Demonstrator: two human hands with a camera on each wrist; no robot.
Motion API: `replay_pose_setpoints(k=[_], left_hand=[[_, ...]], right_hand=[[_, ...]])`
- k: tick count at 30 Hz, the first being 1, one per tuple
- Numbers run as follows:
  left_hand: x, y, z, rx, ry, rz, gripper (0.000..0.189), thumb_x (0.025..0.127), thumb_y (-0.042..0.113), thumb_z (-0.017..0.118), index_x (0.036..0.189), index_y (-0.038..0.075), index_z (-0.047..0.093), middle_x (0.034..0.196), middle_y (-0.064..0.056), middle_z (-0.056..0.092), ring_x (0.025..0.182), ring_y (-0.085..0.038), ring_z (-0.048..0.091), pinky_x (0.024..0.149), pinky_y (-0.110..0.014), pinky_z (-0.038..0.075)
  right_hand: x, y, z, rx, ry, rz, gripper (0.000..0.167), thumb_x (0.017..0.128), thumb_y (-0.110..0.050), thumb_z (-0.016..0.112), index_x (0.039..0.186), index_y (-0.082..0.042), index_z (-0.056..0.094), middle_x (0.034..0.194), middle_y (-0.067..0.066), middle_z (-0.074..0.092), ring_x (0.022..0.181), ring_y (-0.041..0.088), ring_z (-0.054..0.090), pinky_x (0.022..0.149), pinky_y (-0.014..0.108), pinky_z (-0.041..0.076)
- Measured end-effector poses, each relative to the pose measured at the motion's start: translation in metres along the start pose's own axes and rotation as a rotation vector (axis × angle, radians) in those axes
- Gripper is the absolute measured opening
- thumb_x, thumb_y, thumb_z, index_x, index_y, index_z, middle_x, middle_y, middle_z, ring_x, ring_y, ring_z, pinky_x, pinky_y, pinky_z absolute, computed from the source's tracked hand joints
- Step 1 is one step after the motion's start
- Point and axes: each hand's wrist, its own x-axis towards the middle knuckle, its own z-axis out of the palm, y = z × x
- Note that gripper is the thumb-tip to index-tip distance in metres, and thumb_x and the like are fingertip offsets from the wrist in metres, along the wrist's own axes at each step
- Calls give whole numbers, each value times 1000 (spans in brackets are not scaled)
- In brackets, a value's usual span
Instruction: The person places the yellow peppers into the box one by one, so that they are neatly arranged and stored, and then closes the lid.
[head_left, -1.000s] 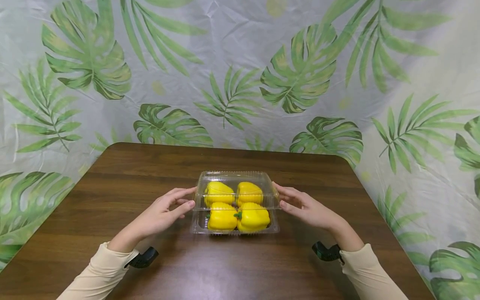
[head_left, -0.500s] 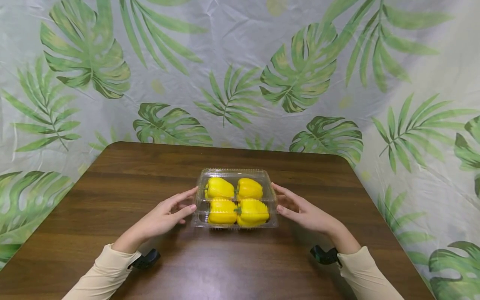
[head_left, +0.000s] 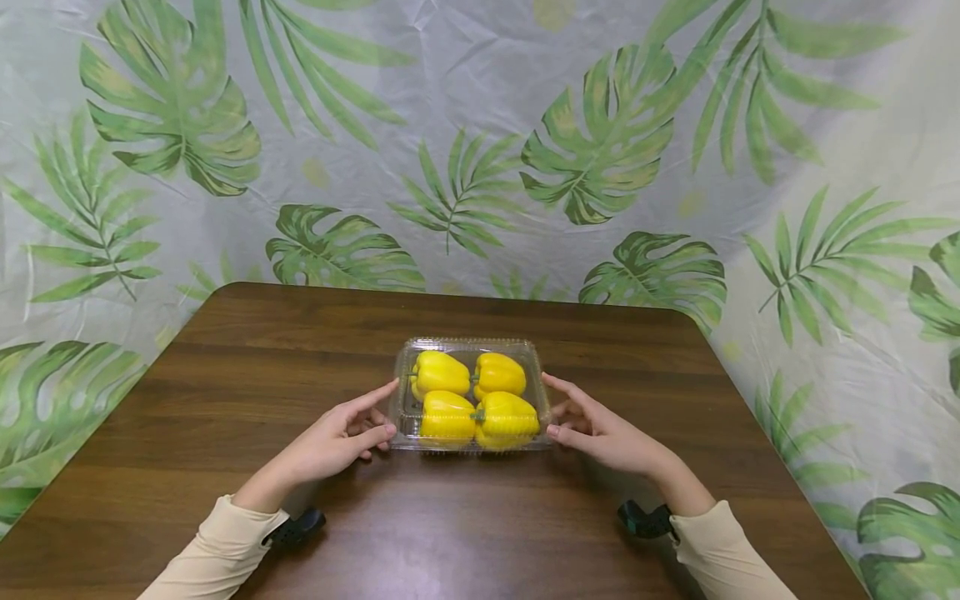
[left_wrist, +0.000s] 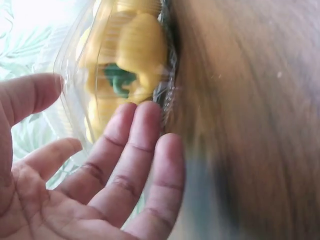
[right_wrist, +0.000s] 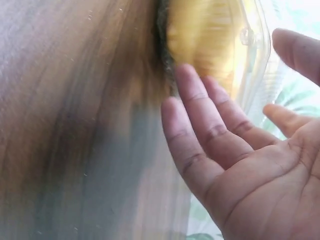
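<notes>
A clear hinged plastic container [head_left: 408, 350] stands in the middle of the wooden table with its lid down. Through the lid several yellow bell peppers [head_left: 506, 417] with green stems show, set in two rows. My left hand [head_left: 337, 433] is at the container's left side, index finger along the wall and thumb at the front corner; in the left wrist view its fingers [left_wrist: 146, 125] are extended against the plastic. On the opposite side, my right hand [head_left: 611, 429] touches the wall in the same way, with fingers [right_wrist: 192, 87] nearly straight in the right wrist view.
The brown wooden table [head_left: 480, 533] spreads around the container on all sides. Behind it hangs a leaf-printed cloth [head_left: 465, 100]. Dark wrist-worn devices [head_left: 296, 529] sit by both cream sleeves [head_left: 217, 550].
The lid has come down over the front peppers until its front edge meets the base's front rim. Both hands have moved slightly down and toward me with it.
</notes>
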Motion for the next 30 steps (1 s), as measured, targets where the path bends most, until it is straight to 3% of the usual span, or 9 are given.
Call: replay_pose_setpoints(k=[9, 12, 17, 23, 30], left_hand=[[2, -3, 6, -63, 24, -17, 71, 107, 10, 65, 169, 5, 31, 99, -20, 73, 85, -27, 77, 74, -34, 65], [2, -4, 7, -94, 9, -8, 72, 107, 8, 63, 170, 3, 26, 97, -25, 73, 81, -23, 75, 74, -35, 65], [3, -5, 10, -182, -19, -2, 77, 107, 3, 60, 171, 2, 18, 83, -23, 72, 73, -15, 71, 73, -33, 65], [4, -10, 14, -275, -33, -36, 82, 107, 2, 55, 174, 12, 9, 79, -8, 71, 71, -14, 70, 73, -30, 64], [5, -11, 18, -323, -30, -75, 85, 107, 2, 51, 175, 24, 5, 73, -7, 66, 66, -12, 64, 67, -26, 60]], right_hand=[[1, 4, 5, 39, -5, 3, 80, 112, -21, 60, 173, -22, 9, 125, 21, 69, 108, 40, 74, 92, 40, 63], [1, 4, 5, 51, -22, -2, 83, 112, -20, 59, 174, -21, 4, 117, 21, 71, 104, 40, 74, 90, 40, 63], [3, 6, 6, 110, -83, -15, 87, 114, -17, 54, 174, -17, -8, 108, 26, 70, 96, 35, 73, 88, 36, 63], [6, 7, 12, 171, -118, -12, 81, 116, -14, 43, 172, -17, -15, 99, 31, 68, 83, 27, 68, 80, 34, 61], [7, 11, 16, 250, -101, 6, 80, 116, -14, 42, 172, -20, -14, 92, 27, 66, 75, 23, 62, 74, 31, 56]])
